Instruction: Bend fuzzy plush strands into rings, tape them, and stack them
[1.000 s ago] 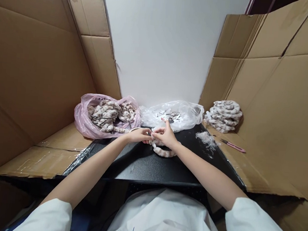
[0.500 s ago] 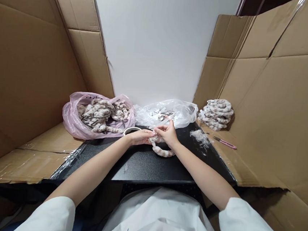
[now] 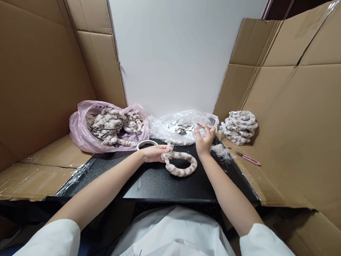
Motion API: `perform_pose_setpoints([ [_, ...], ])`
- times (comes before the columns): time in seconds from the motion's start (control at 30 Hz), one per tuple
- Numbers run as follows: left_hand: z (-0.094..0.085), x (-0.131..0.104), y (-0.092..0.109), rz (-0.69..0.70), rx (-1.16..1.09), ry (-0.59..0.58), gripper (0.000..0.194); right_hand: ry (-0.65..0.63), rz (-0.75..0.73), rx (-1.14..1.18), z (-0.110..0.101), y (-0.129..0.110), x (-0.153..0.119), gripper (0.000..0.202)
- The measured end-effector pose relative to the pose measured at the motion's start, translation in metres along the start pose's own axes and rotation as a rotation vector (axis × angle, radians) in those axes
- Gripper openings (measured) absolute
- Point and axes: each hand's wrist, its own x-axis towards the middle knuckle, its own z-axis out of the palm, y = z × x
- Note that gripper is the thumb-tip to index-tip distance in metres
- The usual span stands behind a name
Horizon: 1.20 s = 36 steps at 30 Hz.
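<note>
Black tabletop [image 3: 158,187]: extended beneath the work, its near edge lowest in view.

Fluffy loop, one, mottled cream and brown [image 3: 181,171]: laid at the centre of the tabletop, long axis running roughly left to right; gathered end set at the left, rounded end turned to the right.

Left hand [image 3: 153,153]: reached in from the left, and the nearer to the loop, being in contact with it. The gathered end is pinched between thumb and fingers, which are closed on it.

Thread snips, pink-handled [image 3: 249,159]: placed on cardboard at the right.

White ring-shaped roll [image 3: 139,144]: set just beside the left hand, on its far side.

Loose fluff [image 3: 221,151]: scattered right of the right wrist.

Right hand [image 3: 204,140]: raised beyond the loop's rounded end, apart from it; fingers parted and partly curled, thumb held away. Whether anything small is held cannot be told.

Pink plastic bag [image 3: 78,125]: filled with furry lengths, far left.

Clear plastic bag [image 3: 171,118]: spread behind the hands, small metallic and white pieces held within.

Furry coils, stacked [image 3: 240,127]: placed far right.
</note>
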Motion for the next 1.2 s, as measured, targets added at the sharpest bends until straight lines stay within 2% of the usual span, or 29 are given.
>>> perform_pose_setpoints([
  [0.07, 0.0, 0.002, -0.001, 0.053, -0.015, 0.005, 0.038, 0.042, -0.07, -0.023, -0.003, 0.003, 0.005, 0.04],
  [0.1, 0.0, 0.003, -0.001, 0.097, -0.015, 0.017, 0.039, 0.014, -0.099, 0.007, -0.003, 0.004, 0.006, 0.049],
  [0.17, 0.001, 0.007, -0.002, 0.208, 0.019, 0.07, 0.04, -0.121, -0.123, 0.126, -0.001, 0.005, 0.004, 0.078],
  [0.27, 0.002, 0.01, -0.002, 0.36, 0.141, 0.174, 0.036, -0.382, -0.046, 0.337, 0.002, 0.005, 0.0, 0.114],
  [0.4, 0.003, 0.01, 0.0, 0.485, 0.313, 0.265, 0.029, -0.674, 0.072, 0.502, 0.004, 0.005, -0.007, 0.134],
  [0.53, 0.002, 0.009, 0.001, 0.617, 0.453, 0.343, 0.025, -0.834, 0.102, 0.458, 0.006, 0.007, -0.017, 0.144],
  [0.7, 0.002, 0.008, 0.002, 0.618, 0.486, 0.313, 0.023, -0.85, 0.111, 0.371, 0.009, 0.006, -0.026, 0.135],
  [0.87, 0.003, 0.005, 0.003, 0.501, 0.429, 0.232, 0.026, -0.785, 0.037, 0.338, 0.01, 0.007, -0.026, 0.126],
  [0.97, 0.001, 0.004, 0.002, 0.451, 0.397, 0.215, 0.028, -0.801, -0.002, 0.332, 0.011, 0.009, -0.028, 0.129],
  [1.07, -0.001, 0.004, 0.002, 0.47, 0.384, 0.221, 0.028, -0.83, -0.037, 0.299, 0.013, 0.011, -0.031, 0.133],
  [1.2, 0.0, 0.003, 0.005, 0.47, 0.414, 0.183, 0.026, -0.745, -0.095, 0.257, 0.015, 0.013, -0.031, 0.123],
])
